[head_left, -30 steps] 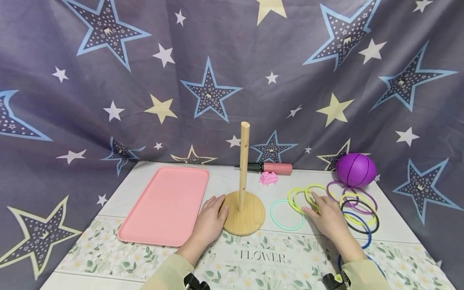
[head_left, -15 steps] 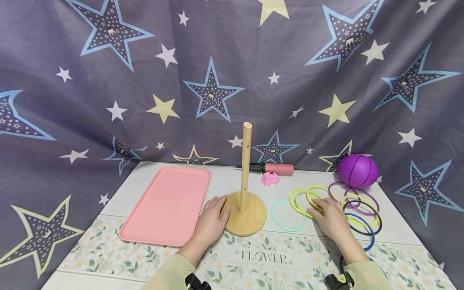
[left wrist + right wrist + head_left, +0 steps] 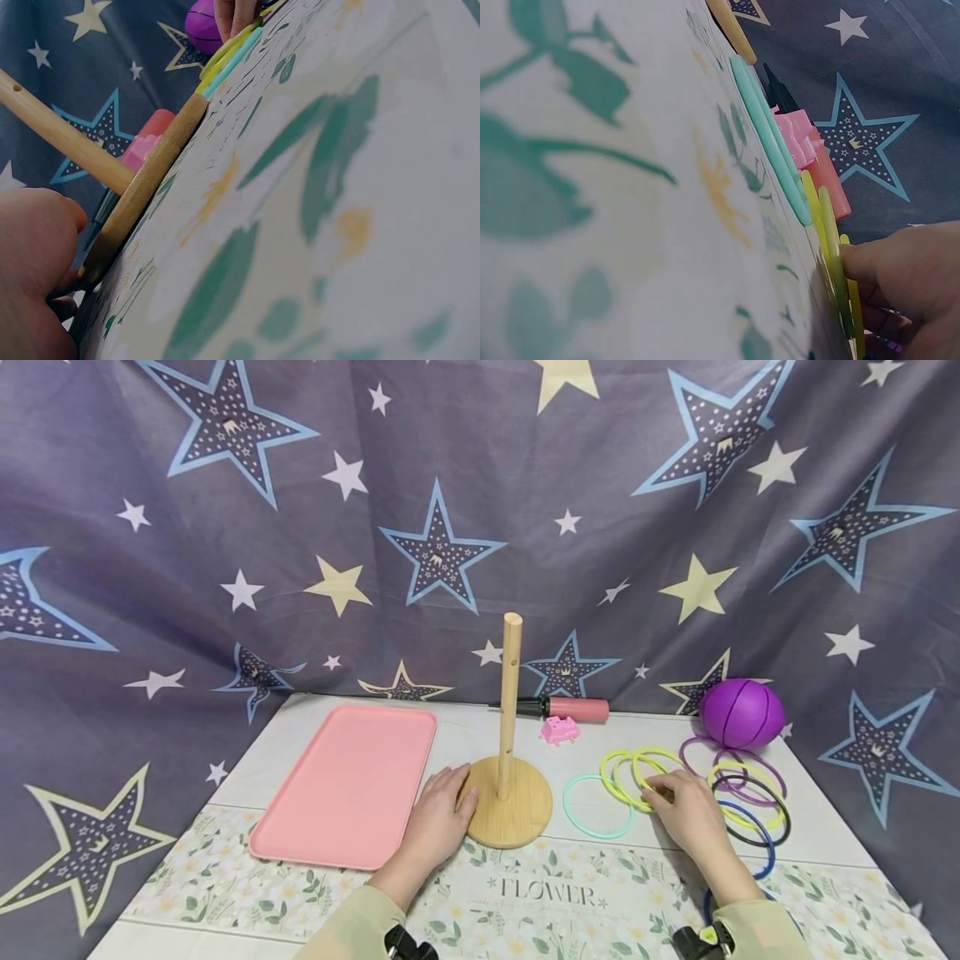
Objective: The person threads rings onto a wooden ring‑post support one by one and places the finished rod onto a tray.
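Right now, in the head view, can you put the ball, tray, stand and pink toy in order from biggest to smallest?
1. Tray
2. Stand
3. Ball
4. Pink toy

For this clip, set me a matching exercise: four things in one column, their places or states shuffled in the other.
1. Left hand
2. Right hand
3. Purple ball
4. Pink tray

A. At the far right corner, by the curtain
B. Beside the wooden base
C. Flat on the left of the table
D. Pinching a yellow ring

Pairs: 1-B; 2-D; 3-A; 4-C
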Demonstrator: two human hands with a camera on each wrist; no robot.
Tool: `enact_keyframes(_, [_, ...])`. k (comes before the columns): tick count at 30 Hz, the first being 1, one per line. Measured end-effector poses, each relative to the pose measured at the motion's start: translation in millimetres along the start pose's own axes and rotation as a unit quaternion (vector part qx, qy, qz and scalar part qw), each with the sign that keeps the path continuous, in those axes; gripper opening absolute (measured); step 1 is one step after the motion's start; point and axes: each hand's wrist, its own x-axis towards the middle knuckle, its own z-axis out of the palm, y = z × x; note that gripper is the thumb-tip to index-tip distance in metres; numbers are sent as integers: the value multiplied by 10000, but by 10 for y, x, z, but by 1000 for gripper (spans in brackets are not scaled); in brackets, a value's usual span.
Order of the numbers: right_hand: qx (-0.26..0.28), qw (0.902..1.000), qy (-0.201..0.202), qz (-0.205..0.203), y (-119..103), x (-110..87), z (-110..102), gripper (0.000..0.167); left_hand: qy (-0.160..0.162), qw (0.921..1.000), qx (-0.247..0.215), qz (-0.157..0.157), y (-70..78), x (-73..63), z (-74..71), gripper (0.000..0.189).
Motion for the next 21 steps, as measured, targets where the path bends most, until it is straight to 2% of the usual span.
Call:
enact_keyframes(12, [172,9995,256,-73,3,4,10,22,3,10000,3,-31,12,0,-9,52])
enact_keyframes(21, [164,9972,716,-117,-23,10,-3,19,-28,10000,-27,-64,19,-5,-14,53])
